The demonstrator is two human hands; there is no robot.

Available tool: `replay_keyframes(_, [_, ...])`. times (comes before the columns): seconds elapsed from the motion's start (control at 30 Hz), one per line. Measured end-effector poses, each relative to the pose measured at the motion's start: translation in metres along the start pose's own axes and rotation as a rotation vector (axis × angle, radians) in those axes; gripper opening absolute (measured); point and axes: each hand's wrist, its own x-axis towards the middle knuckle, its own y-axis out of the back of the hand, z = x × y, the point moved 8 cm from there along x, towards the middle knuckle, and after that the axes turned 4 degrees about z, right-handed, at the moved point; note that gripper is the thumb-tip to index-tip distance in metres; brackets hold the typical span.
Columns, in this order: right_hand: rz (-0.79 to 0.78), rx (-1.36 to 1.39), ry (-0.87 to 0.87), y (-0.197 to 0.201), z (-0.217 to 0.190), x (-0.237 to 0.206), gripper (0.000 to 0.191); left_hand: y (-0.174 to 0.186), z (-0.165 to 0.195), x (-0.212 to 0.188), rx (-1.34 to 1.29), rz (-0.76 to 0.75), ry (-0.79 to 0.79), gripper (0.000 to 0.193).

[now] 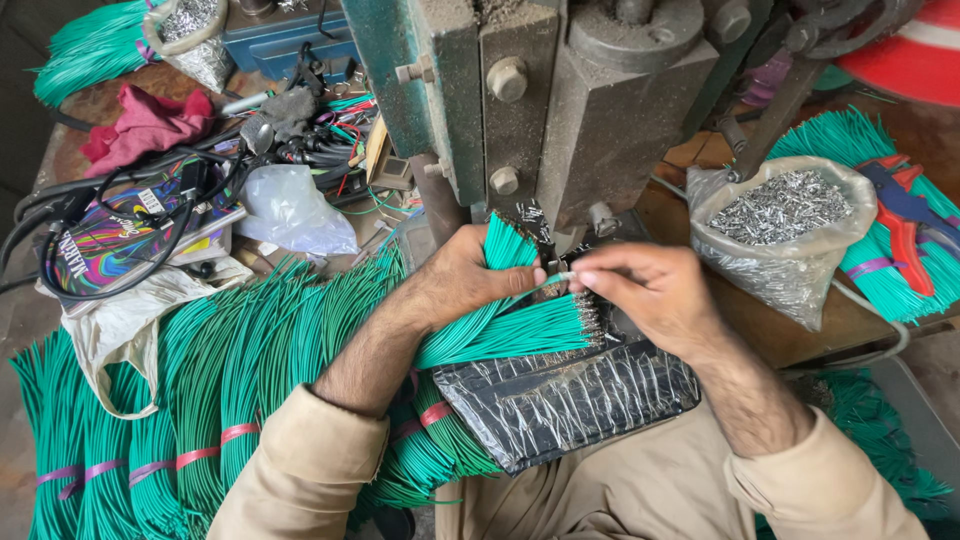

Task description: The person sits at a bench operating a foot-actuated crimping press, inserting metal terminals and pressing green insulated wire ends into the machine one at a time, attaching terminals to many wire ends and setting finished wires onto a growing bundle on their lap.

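The left hand (470, 275) grips a bundle of green wires (505, 330); the right hand (650, 290) pinches a single wire (556, 279) beneath the press (560, 100), beside a bag of metal terminals (785, 215).

Both forearms reach forward from rolled-up tan sleeves and converge at the centre of the view. The left hand (465, 280) is turned palm-down, its fingers curled closed in a fist-like grip, thumb stretched toward the right. The right hand (650, 290) comes in from the other side (its wrist bent slightly inward), thumb and forefinger pressed together in a fine pinch. The two hands' thumb tips nearly meet.
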Motion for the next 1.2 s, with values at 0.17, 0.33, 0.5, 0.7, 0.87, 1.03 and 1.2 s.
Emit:
replay_keyframes(0.17, [-0.172,-0.553,0.180,0.011,-0.023,-0.025,0.014,0.001,-0.006,0.001,0.049,-0.011,0.018,0.019])
replay_keyframes(0.33, [-0.190,-0.721,0.320,0.005,-0.025,-0.036,0.009,-0.002,-0.003,0.001,-0.021,-0.069,-0.019,0.018])
replay_keyframes(0.5, [0.082,-0.242,-0.051,0.016,0.008,-0.011,0.013,0.001,0.000,0.000,0.038,-0.023,0.016,0.015])
replay_keyframes(0.7, [0.075,-0.037,0.031,-0.002,0.011,0.008,0.015,0.003,0.000,0.000,0.093,0.013,0.024,0.015])
replay_keyframes(0.87, [0.071,-0.057,-0.024,-0.006,0.009,0.018,0.014,0.001,0.000,0.001,0.012,0.002,0.016,0.015])
replay_keyframes(1.03, [0.060,-0.227,-0.075,-0.004,0.006,0.023,0.013,0.003,-0.001,0.001,0.025,0.014,0.027,0.016])
replay_keyframes(1.2, [0.028,-0.214,-0.068,-0.006,0.004,0.023,0.011,0.004,-0.004,0.001,0.039,0.028,0.063,0.016])
